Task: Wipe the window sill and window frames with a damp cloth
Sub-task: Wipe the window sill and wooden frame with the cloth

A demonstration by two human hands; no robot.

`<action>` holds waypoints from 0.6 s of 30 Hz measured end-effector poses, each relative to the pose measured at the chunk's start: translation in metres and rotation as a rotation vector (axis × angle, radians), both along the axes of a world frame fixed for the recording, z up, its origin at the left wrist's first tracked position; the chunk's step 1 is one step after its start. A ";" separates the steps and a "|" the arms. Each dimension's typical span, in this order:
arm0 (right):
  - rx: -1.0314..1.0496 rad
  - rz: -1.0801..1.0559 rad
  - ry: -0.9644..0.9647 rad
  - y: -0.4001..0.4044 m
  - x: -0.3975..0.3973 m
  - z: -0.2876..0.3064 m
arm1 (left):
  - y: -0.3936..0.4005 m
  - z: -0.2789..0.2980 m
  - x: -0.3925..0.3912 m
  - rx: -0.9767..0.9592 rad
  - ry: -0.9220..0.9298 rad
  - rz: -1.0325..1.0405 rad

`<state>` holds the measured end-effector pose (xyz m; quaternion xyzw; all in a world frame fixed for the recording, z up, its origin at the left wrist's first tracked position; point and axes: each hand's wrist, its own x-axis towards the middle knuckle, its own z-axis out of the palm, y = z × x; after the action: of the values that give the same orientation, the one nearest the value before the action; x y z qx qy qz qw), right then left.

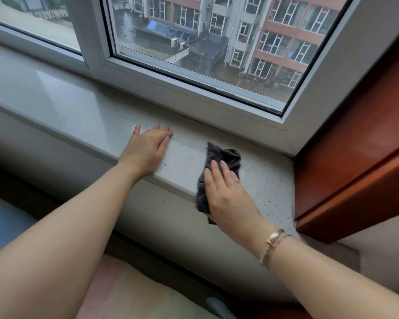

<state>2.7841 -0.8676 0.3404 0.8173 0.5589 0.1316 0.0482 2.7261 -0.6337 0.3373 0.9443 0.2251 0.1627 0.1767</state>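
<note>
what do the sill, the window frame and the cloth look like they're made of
Window sill: likely polished stone or composite, pale, speckled, glossy with reflections.
Window frame: probably white uPVC or painted metal, smooth, with a dark seal along the glass.
Cloth: dark grey soft fabric, crumpled, maybe microfibre.

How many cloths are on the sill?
1: a dark cloth at the sill's front edge, near the right corner, under the right hand. None elsewhere in view.
</note>
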 end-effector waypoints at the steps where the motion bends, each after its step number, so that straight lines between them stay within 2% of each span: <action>1: 0.012 0.009 -0.009 0.011 -0.004 0.000 | 0.001 -0.001 0.000 0.004 0.000 -0.004; 4: 0.017 0.023 -0.040 0.021 -0.007 -0.001 | 0.003 -0.001 0.000 0.022 0.001 -0.013; 9: -0.025 0.019 -0.032 -0.037 0.010 -0.002 | 0.001 0.001 -0.002 0.019 0.027 -0.020; 14: -0.031 -0.022 0.033 -0.086 0.018 0.010 | -0.013 0.013 0.002 0.079 0.214 -0.007; 16: 0.108 -0.015 0.181 -0.087 0.014 0.026 | -0.032 0.020 0.001 0.001 0.118 -0.016; 18: 0.352 -0.112 0.431 -0.084 0.011 0.046 | -0.063 0.030 -0.003 -0.206 -0.067 -0.098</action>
<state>2.7955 -0.9520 0.3859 0.8518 0.4789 0.0468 -0.2071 2.7234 -0.6966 0.3672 0.9251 0.1883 0.1613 0.2877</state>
